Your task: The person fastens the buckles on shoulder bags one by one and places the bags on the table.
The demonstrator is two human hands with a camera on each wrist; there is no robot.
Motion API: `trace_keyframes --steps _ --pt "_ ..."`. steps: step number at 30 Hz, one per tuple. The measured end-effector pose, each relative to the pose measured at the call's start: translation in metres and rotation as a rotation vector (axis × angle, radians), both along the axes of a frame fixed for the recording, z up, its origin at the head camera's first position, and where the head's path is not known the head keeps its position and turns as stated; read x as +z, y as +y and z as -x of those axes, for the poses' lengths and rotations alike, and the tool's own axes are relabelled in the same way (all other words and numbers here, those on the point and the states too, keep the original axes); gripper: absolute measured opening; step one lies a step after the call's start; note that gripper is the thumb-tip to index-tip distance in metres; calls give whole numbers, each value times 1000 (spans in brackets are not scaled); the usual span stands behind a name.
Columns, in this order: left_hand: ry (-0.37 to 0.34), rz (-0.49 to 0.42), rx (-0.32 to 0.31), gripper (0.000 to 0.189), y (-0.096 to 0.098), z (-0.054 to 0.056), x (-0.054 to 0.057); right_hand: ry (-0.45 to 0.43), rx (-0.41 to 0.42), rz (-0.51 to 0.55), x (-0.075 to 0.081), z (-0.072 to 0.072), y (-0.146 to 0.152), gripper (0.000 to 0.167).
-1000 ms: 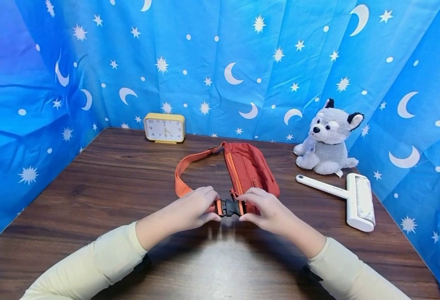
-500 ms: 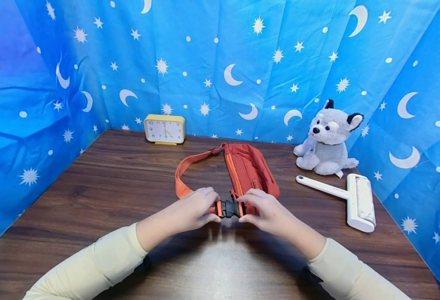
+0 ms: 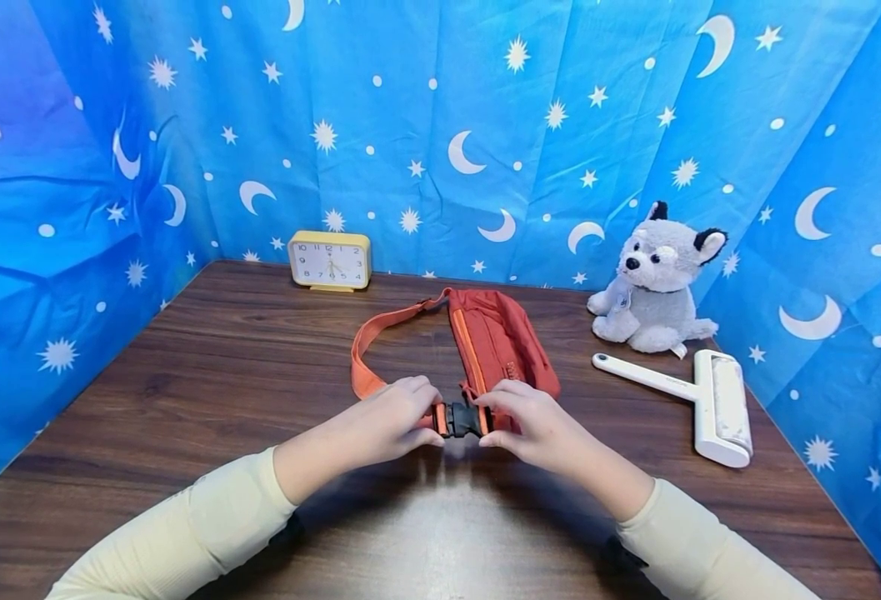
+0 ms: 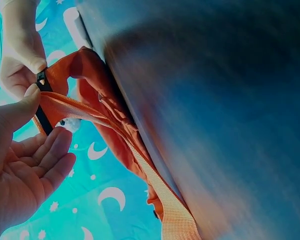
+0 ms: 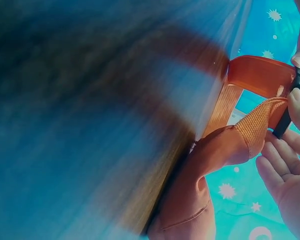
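A rust-red waist bag (image 3: 502,337) with an orange zip lies on the table, its orange strap (image 3: 380,325) looping round to the left. Held up in front of the bag is its black side-release buckle (image 3: 461,419), the two halves joined. My left hand (image 3: 395,417) pinches the buckle's left end between thumb and fingers. On the right end, my right hand (image 3: 533,421) does the same. In the left wrist view the strap (image 4: 160,190) runs from the buckle down to the table. The right wrist view shows webbing (image 5: 255,127) leading from the buckle into the bag.
A yellow alarm clock (image 3: 331,260) stands at the back left of the dark wooden table (image 3: 222,358). At the right sit a grey plush husky (image 3: 658,283) and a white lint roller (image 3: 721,408). Blue star-patterned cloth (image 3: 410,125) hangs around the table.
Both hands keep their hold on the buckle, which stays joined. The whole scene sits slightly lower in the head view; nothing else has visibly moved.
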State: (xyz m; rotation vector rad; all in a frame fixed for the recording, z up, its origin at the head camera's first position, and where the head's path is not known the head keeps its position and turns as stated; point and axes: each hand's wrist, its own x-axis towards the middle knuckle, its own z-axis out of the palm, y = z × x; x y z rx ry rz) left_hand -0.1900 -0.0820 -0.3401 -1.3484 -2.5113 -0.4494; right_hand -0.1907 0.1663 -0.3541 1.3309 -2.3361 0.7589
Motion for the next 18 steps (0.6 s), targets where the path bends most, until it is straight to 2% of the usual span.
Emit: trace_keyframes --steps 18 --pt "-7 3 3 39 0 -1 1 -14 0 1 0 0 -1 41"
